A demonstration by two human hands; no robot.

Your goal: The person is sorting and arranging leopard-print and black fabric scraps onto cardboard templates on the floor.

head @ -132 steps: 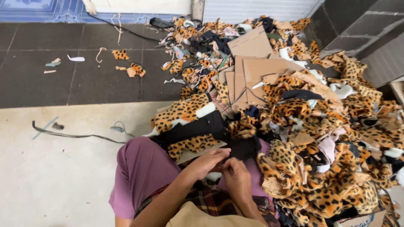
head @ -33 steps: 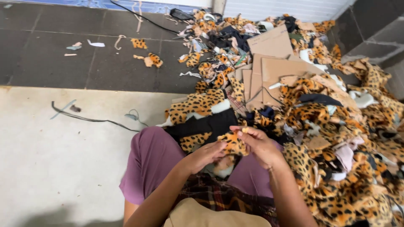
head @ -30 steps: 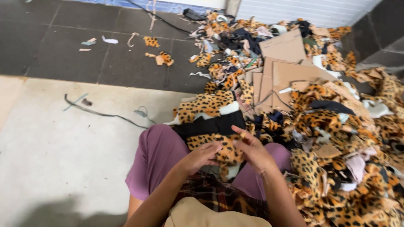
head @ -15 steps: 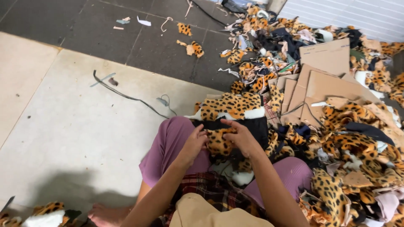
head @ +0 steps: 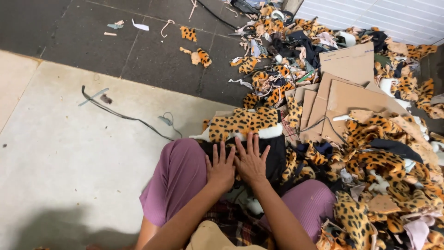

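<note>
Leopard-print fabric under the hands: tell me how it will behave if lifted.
The leopard fabric probably goes floppy: it drapes over the dark cloth and the knees. It looks plush and likely light, like the scraps in the pile. Both hands, left and right, press flat beside it, so it likely yields softly rather than sliding.

We are on the floor of a small sewing or toy-making workroom. A big heap of leopard-print plush fabric offcuts [head: 384, 166] spreads over the dark grey floor tiles [head: 152, 60]. Flat brown cardboard pattern pieces [head: 347, 95] lie in the heap. Left of the heap, a thin black cord [head: 125, 116] trails over the pale concrete slab [head: 69, 153].
</note>
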